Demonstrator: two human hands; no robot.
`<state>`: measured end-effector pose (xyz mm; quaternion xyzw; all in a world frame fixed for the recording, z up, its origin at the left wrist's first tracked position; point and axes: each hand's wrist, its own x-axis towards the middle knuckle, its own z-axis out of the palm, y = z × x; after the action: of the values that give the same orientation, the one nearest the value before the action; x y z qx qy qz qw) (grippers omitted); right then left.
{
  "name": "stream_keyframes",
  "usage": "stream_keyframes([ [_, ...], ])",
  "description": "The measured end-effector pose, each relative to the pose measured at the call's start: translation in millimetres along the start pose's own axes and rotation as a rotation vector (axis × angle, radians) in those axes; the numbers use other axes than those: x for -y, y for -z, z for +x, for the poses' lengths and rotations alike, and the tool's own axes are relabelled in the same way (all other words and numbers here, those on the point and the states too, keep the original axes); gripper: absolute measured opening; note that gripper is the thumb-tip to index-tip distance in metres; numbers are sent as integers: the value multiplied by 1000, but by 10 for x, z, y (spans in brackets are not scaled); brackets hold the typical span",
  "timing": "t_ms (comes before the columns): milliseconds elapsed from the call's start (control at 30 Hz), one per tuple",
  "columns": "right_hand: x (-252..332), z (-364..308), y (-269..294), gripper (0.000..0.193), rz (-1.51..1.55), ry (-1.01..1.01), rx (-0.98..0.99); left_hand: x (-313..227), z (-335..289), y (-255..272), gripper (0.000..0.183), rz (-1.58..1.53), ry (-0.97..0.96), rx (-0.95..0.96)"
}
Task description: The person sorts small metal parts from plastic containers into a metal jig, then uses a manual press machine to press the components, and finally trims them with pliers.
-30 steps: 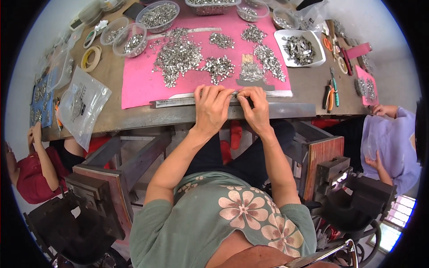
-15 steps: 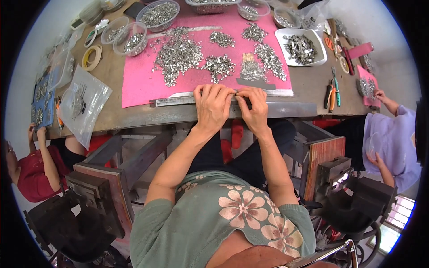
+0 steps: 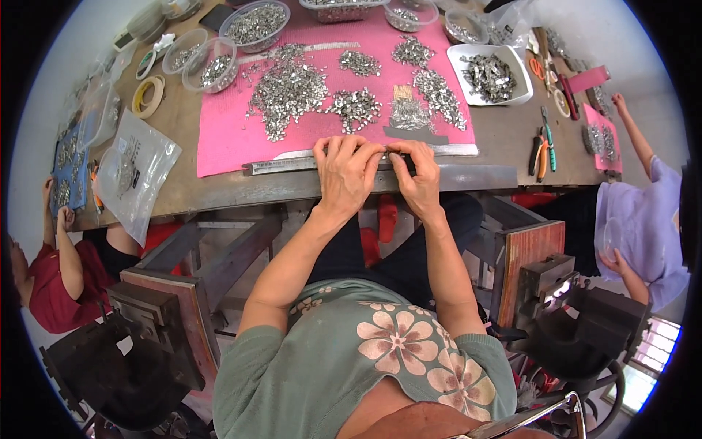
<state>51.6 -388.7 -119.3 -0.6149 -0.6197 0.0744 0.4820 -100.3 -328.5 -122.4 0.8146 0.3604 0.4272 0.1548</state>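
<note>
At the table's front edge, my left hand (image 3: 345, 173) and my right hand (image 3: 415, 175) are close together, thumbs and forefingers pinched toward each other. What lies in the pinches is too small and too covered to make out. Beneath them runs a long strip with ruler-like markings (image 3: 284, 165), its middle hidden by my hands. Just beyond, on a pink ribbed mat (image 3: 227, 143), are heaps of small shiny metal pieces (image 3: 354, 107) and a bundle of thin silvery pins (image 3: 411, 115). A dark grey flat strip (image 3: 415, 136) lies between those pins and my right hand.
Clear tubs of metal pieces (image 3: 257, 25) line the far side, with a white tray (image 3: 521, 94) at right. Pliers (image 3: 540, 155) lie right; a tape roll (image 3: 148, 96) and plastic bag (image 3: 139, 172) lie left. Co-workers sit at left (image 3: 62, 289) and right (image 3: 640, 227).
My hands stay in nearly the same place, with small shifts of the right fingers. The co-worker at right has reached an arm farther forward. The left co-worker's hands have shifted slightly.
</note>
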Motion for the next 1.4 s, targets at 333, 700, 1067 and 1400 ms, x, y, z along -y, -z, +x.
stream_keyframes([
  [333,11,4,32,14,-21,49,19,-20,25,-11,5,9,13,20],
  [700,17,20,-26,12,-80,65,-21,-19,21,-28,5,25,12,18],
  [1067,-21,-19,4,12,-72,48,-34,-55,19,-39,8,71,-9,17],
  [1400,-31,-6,-89,19,-53,67,-39,-38,19,-1,11,120,-6,14],
])
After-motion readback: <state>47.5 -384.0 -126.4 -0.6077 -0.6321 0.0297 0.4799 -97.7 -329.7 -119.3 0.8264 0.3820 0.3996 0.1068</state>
